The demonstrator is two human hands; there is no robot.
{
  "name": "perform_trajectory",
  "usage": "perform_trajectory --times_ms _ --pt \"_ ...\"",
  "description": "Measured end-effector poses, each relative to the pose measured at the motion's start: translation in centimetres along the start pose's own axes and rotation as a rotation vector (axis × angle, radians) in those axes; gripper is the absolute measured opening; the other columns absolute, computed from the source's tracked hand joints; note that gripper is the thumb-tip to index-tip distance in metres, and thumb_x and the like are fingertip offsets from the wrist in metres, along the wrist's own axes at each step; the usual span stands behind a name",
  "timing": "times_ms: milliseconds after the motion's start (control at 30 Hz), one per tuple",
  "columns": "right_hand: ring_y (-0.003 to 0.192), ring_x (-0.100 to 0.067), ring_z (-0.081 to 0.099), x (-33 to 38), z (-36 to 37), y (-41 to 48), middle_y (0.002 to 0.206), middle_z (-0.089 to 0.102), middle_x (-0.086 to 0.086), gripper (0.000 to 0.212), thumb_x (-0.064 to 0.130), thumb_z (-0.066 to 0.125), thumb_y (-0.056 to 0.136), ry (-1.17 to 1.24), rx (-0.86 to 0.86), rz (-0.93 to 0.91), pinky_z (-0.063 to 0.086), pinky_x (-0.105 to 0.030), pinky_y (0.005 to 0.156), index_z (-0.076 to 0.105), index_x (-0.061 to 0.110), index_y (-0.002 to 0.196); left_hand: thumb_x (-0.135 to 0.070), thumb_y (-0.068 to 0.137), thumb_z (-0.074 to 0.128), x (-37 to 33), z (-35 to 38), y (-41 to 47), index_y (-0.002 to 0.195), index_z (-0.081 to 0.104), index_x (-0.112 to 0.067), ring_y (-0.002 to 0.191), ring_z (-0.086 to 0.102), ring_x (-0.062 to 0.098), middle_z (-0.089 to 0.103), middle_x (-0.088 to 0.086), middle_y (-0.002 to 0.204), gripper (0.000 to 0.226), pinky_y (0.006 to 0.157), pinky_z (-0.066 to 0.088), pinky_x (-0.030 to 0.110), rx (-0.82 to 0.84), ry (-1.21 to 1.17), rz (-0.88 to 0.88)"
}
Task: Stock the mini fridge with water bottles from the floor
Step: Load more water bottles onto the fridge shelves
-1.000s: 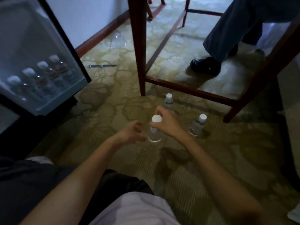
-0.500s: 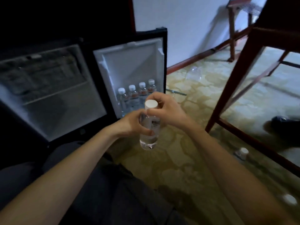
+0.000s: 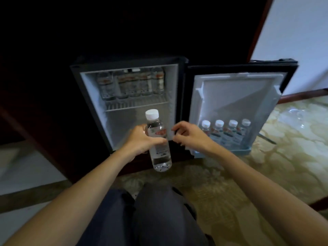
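Fingers of the left hand wrap the upright water bottle mid-body, likely for carrying it into the mini fridge beyond them, while the right hand beside is loosely curled, empty.

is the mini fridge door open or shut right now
Open. The door is swung out to the right, its inner rack of four bottles facing the camera.
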State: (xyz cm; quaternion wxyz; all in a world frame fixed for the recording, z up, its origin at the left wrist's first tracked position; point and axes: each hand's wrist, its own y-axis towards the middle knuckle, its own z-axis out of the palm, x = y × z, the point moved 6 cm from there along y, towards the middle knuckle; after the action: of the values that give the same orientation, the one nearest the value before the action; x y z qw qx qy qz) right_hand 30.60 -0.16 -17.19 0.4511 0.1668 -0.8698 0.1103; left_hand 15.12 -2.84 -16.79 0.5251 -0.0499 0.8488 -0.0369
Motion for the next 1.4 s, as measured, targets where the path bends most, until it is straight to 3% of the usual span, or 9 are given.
perform_trajectory --times_ms 233,500,667,767,900,967,1100,1267,1400 --pt "0.112 -0.02 0.056 -2.0 11.1 9.3 0.121 0.058 -0.005 0.064 0.028 0.075 0.073 -0.138 0.334 0.063 0.048 -0.039 0.098 0.044 0.015 0.127 -0.023 0.064 0.082 8.0 -5.3 5.3 0.082 0.062 -0.025 0.075 0.063 0.008 0.068 -0.006 0.082 0.027 0.064 0.05 0.023 -0.242 -0.129 -0.209" --pt "0.113 -0.022 0.055 -4.6 17.7 18.3 0.123 0.053 -0.007 0.068 0.022 0.078 0.069 -0.081 0.123 0.085 0.044 -0.027 0.085 0.039 0.014 0.124 -0.036 0.055 0.085 15.2 -6.9 13.6 0.1 0.068 -0.017 0.089 0.069 0.016 0.073 0.001 0.097 0.052 0.084 0.057 0.032 -0.331 -0.119 -0.313" --pt "0.115 -0.019 0.054 -7.6 20.9 25.0 0.122 0.055 -0.003 0.062 0.017 0.075 0.073 0.023 0.136 0.107 0.04 -0.019 0.083 0.044 0.014 0.127 -0.037 0.057 0.084 20.0 -7.3 20.1 0.095 0.071 -0.016 0.088 0.07 0.017 0.074 0.001 0.094 0.046 0.085 0.057 0.034 -0.269 -0.092 -0.307" --pt "0.104 -0.021 0.059 -9.0 22.1 28.5 0.109 0.061 -0.002 0.046 0.011 0.074 0.073 0.116 0.091 0.139 0.047 -0.024 0.079 0.047 0.021 0.109 -0.037 0.06 0.083 21.8 -8.3 23.5 0.091 0.072 -0.013 0.085 0.07 0.017 0.073 0.003 0.09 0.041 0.081 0.057 0.032 -0.271 -0.038 -0.261" --pt "0.084 -0.018 0.06 -10.2 23.2 32.4 0.102 0.06 -0.011 0.037 -0.001 0.068 0.078 0.317 -0.009 0.117 0.047 -0.01 0.056 0.047 0.023 0.095 -0.018 0.066 0.083 23.4 -9.3 27.2 0.094 0.072 -0.001 0.068 0.068 0.003 0.073 -0.001 0.074 0.034 0.061 0.054 0.017 -0.263 -0.138 -0.157" --pt "0.091 -0.023 0.062 -10.7 23.9 34.1 0.105 0.06 -0.01 0.038 0.001 0.066 0.08 0.44 -0.016 0.142 0.051 -0.016 0.061 0.048 0.028 0.098 -0.015 0.065 0.083 23.9 -9.5 28.5 0.095 0.068 0.006 0.063 0.067 0.001 0.071 -0.002 0.068 0.04 0.06 0.054 0.016 -0.276 -0.18 -0.137" --pt "0.115 -0.031 0.055 -11.2 24.9 36.0 0.125 0.058 -0.014 0.064 0.005 0.073 0.074 0.332 0.018 0.137 0.049 -0.041 0.092 0.043 0.015 0.129 -0.039 0.046 0.084 25.5 -9.3 30.2 0.104 0.062 0.0 0.088 0.071 0.027 0.073 0.016 0.095 0.073 0.081 0.058 0.046 -0.323 -0.207 -0.115" --pt "0.102 -0.018 0.055 -11.8 25.6 36.0 0.111 0.057 -0.003 0.079 0.014 0.076 0.061 0.381 0.06 0.137 0.047 -0.021 0.068 0.039 0.016 0.131 -0.049 0.046 0.078 27.4 -9.1 30.6 0.106 0.06 -0.007 0.089 0.071 0.025 0.073 0.011 0.096 0.075 0.082 0.056 0.05 -0.362 -0.219 -0.134" --pt "0.096 -0.015 0.056 -14.2 25.4 34.7 0.108 0.06 -0.002 0.056 0.006 0.075 0.072 0.304 -0.059 0.143 0.047 -0.017 0.072 0.05 0.014 0.122 -0.049 0.071 0.067 28.0 -8.6 28.2 0.101 0.06 -0.018 0.095 0.066 0.016 0.071 -0.002 0.098 0.044 0.09 0.052 0.039 -0.38 -0.072 -0.211"
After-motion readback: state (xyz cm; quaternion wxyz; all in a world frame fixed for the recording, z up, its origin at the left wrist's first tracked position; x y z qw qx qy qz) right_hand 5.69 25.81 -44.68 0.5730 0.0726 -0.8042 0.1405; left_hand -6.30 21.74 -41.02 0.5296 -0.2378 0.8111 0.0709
